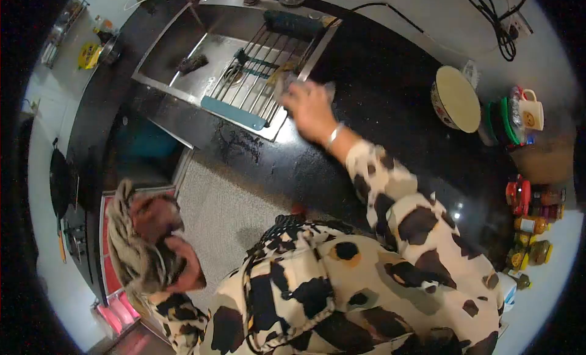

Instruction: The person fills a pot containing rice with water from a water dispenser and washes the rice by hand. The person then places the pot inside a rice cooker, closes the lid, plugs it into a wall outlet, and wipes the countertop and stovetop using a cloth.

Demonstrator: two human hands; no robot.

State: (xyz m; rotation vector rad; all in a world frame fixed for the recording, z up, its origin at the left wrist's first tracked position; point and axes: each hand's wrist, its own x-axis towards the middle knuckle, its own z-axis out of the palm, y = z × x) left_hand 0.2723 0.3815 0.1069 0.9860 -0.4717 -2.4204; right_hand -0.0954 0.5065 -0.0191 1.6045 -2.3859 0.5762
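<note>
Our left hand curls its fingers round a bunched grey-brown cloth at our side; our right hand bends its fingers over a blurry see-through thing by the steel sink; we can't tell if it grips; a silver-barred, blue-green-ended rack blocks some sink; a round cream bowl stands right.

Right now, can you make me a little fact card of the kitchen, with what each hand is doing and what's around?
Left hand: holding a cloth, blurred
Right hand: at the edge of the sink, on something see-through, too blurred to name
Rack: across part of the sink
Counter: black, shiny
Bowl: on the counter, near the wall
Pan: dark, at the picture's left side
</note>
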